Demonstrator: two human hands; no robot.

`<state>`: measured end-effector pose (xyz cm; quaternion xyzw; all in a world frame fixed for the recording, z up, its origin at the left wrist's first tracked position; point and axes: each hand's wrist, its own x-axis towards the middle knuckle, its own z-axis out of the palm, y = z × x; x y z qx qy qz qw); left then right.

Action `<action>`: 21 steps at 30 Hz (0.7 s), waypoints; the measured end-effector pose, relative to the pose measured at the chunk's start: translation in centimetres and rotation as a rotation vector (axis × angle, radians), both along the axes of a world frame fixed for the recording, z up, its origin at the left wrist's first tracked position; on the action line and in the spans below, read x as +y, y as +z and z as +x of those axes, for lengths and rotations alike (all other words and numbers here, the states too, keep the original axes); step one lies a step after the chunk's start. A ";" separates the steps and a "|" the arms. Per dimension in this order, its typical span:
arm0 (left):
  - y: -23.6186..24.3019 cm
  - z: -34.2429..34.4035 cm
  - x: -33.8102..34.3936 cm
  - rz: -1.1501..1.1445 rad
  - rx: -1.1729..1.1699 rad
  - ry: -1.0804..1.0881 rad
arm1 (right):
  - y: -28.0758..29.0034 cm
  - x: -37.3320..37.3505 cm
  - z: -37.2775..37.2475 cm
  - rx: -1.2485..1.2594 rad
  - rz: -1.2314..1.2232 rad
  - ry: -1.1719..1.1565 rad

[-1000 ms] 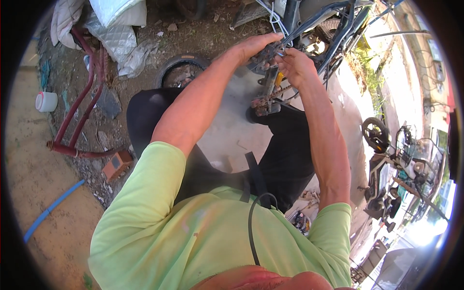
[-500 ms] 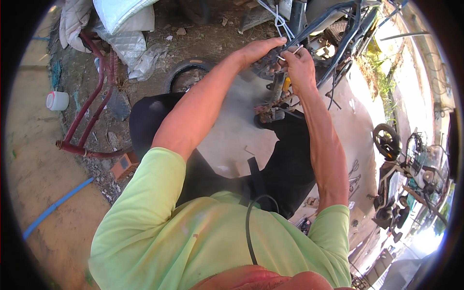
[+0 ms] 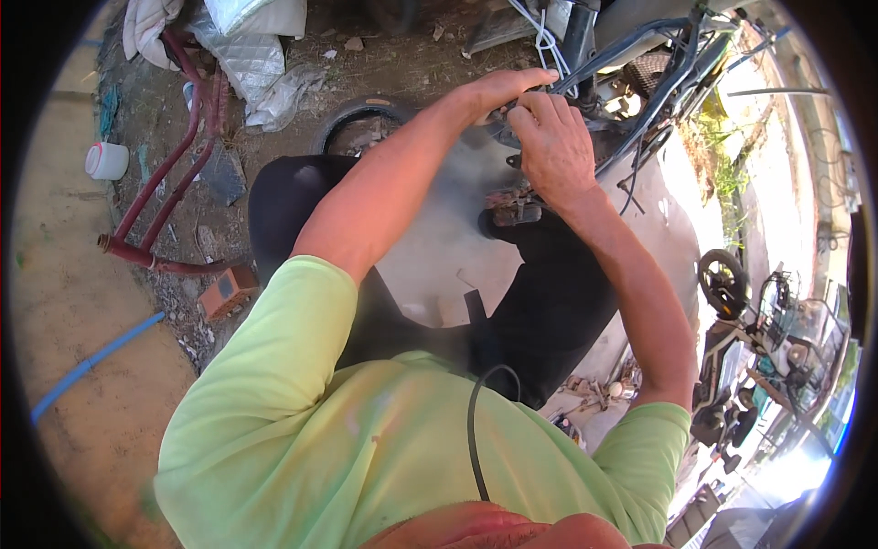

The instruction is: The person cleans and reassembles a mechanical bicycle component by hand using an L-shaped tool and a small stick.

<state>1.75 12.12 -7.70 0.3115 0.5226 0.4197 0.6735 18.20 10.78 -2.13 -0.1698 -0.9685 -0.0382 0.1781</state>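
A dark blue bike frame point(image 3: 631, 46) stands in front of me at the upper right. My left hand point(image 3: 508, 90) reaches to its lower part, thumb stretched along the top; its other fingers are hidden. Right beside it, my right hand point(image 3: 556, 151) is bent over the same spot with its fingers curled in. Whatever lies under those fingers is covered by the hand itself. White cord point(image 3: 546, 41) hangs on the frame just above my hands. Below them a worn pedal point(image 3: 514, 210) sticks out near my right leg.
A tyre point(image 3: 334, 128) lies beyond my left forearm. To the left are a dark red metal frame point(image 3: 183, 178), a brick point(image 3: 227, 293), a white tub point(image 3: 108, 161) and a blue hose point(image 3: 96, 361). Another two-wheeler point(image 3: 759, 339) is at the far right. Loose parts point(image 3: 599, 389) lie by my right elbow.
My right hand has turned over, back upward, and its elbow has swung outward. The thin pale metal piece seen at its fingers before is now hidden. My left hand stays at the frame.
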 end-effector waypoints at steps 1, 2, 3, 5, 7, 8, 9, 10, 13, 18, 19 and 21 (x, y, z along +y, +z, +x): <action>-0.4 0.0 0.1 0.013 -0.012 0.008 | 0.0 -0.5 0.1 -0.019 0.015 0.011; -0.8 0.1 0.0 0.030 -0.057 0.017 | 0.4 -0.8 0.3 -0.013 -0.047 -0.008; -0.7 0.1 -0.2 0.045 -0.102 0.024 | 0.7 -1.2 0.4 -0.026 -0.036 -0.002; -0.7 0.0 -0.3 0.049 -0.166 0.011 | 1.3 -1.8 0.6 0.181 -0.341 -0.035; -0.9 0.0 -0.3 0.039 -0.171 0.039 | 1.4 -1.9 0.6 0.265 -0.468 -0.063; -1.0 -0.1 -0.3 0.042 -0.176 0.044 | 1.5 -1.8 0.4 0.333 -0.568 -0.255; -0.9 -0.1 -0.3 0.066 -0.187 0.007 | 1.5 -1.7 0.4 0.404 -0.663 -0.456; -0.9 -0.1 -0.4 0.089 -0.197 -0.030 | 1.5 -1.5 0.3 0.402 -0.660 -0.459; -0.7 0.2 -0.3 0.082 -0.172 0.002 | 1.4 0.2 0.5 0.228 -1.149 -0.811; -1.4 -0.2 0.0 0.091 -0.110 -0.004 | 0.6 0.9 0.7 0.202 -1.475 -0.663; -1.5 -0.3 0.1 0.107 -0.108 -0.039 | 0.4 1.4 0.9 0.202 -1.530 -0.650; -1.3 0.1 0.1 0.103 -0.104 -0.029 | 0.0 1.5 0.9 0.204 -1.589 -0.638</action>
